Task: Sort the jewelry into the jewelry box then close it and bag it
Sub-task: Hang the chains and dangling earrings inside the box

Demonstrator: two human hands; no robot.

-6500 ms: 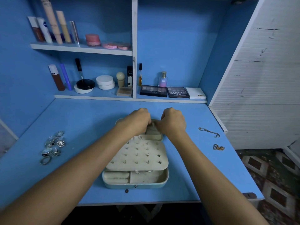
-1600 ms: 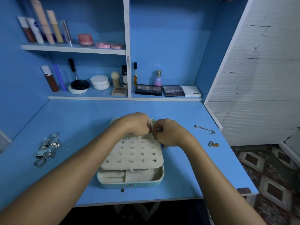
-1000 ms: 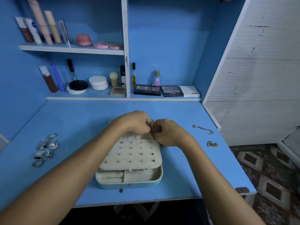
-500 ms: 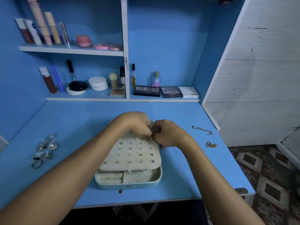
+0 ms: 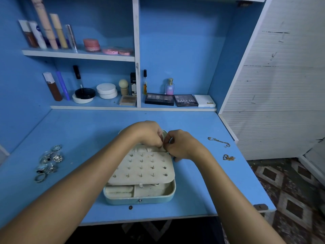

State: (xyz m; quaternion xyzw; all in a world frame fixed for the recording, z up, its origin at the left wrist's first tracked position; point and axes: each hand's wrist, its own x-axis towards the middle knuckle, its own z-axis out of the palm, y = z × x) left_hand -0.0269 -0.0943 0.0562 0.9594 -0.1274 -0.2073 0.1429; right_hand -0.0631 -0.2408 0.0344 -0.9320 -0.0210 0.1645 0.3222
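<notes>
An open pale-blue jewelry box [image 5: 140,199] sits mid-desk. Its cream earring panel [image 5: 140,168], studded with several earrings, lies over the tray. My left hand [image 5: 144,132] and my right hand [image 5: 182,145] meet at the far end of the box, fingers curled. Their fingertips pinch a small piece of jewelry between them, mostly hidden. A pile of silver rings [image 5: 48,161] lies at the left of the desk. A gold chain [image 5: 219,141] and a smaller gold chain [image 5: 228,157] lie at the right.
Two shelves at the back hold cosmetics: tubes [image 5: 45,32], compacts, a perfume bottle [image 5: 169,87] and eyeshadow palettes [image 5: 185,100]. A white slatted door [image 5: 281,85] stands at the right. The desk's front edge [image 5: 149,220] is close to me.
Both hands have stayed at the far end of the box, fingertips working together. Only the view has shifted slightly.
</notes>
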